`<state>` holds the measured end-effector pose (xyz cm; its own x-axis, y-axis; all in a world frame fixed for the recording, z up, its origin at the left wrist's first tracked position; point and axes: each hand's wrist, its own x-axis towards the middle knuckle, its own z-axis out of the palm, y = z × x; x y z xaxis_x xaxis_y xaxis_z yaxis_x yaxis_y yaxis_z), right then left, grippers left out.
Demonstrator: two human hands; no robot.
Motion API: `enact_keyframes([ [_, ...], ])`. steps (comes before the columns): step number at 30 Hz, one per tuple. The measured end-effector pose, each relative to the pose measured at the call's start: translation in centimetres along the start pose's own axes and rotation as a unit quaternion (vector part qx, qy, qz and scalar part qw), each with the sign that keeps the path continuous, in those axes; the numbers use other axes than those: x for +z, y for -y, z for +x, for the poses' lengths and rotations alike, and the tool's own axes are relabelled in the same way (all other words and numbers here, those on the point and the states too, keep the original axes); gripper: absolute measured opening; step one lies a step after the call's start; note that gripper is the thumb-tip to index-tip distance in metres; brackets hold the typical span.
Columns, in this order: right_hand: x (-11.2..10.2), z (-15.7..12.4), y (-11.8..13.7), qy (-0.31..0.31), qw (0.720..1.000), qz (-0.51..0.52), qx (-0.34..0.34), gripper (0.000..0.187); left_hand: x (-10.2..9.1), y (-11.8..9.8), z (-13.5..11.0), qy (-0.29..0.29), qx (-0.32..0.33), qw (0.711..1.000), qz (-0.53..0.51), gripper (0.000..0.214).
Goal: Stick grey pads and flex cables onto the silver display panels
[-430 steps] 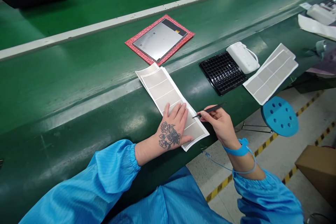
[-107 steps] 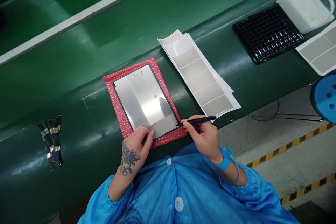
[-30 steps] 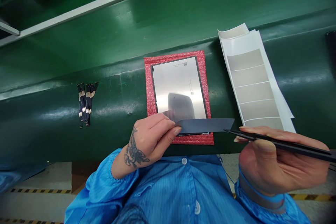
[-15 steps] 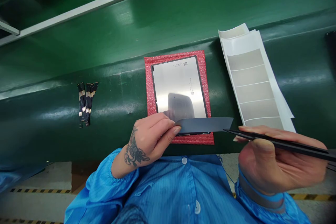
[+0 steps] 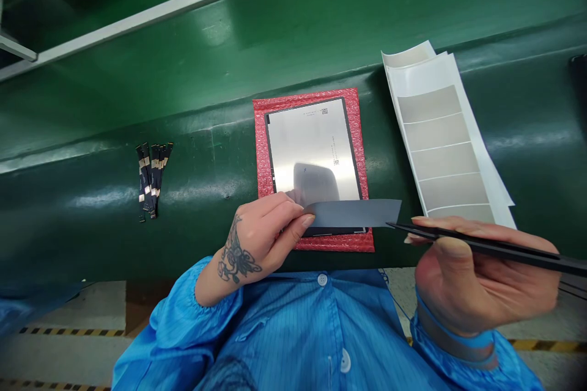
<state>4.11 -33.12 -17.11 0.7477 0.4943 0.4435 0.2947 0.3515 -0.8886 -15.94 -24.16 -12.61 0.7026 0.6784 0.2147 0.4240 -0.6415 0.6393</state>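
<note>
A silver panel (image 5: 312, 146) lies on a red bubble-wrap mat (image 5: 260, 153) at the near edge of the green bench. My left hand (image 5: 261, 238) pinches the left end of a grey adhesive strip (image 5: 353, 212) held just above the panel's near edge. My right hand (image 5: 477, 275) is closed round black tweezers (image 5: 481, 247), whose tip meets the strip's right end. To the right of the panel lies a stack of white backing sheets (image 5: 443, 140) carrying several grey strips.
A bundle of dark flex cables (image 5: 151, 178) lies on the bench to the left. A white rail (image 5: 183, 3) runs across the far side of the green surface. A black object shows at the right edge (image 5: 578, 73). Yellow-black floor tape (image 5: 68, 331) is below.
In the last second the grey strip and both hands have lifted slightly away from the panel's near edge. Earlier, the panel on its mat was brought from the far side to the near edge.
</note>
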Motion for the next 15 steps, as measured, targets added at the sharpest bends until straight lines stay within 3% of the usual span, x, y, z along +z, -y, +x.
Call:
enact_keyframes([
  [15,0.19,0.12,0.15,0.015,1.000,0.024,-0.003,0.022,-0.02,-0.17,0.12,-0.001,-0.008,1.000,-0.011,0.017],
])
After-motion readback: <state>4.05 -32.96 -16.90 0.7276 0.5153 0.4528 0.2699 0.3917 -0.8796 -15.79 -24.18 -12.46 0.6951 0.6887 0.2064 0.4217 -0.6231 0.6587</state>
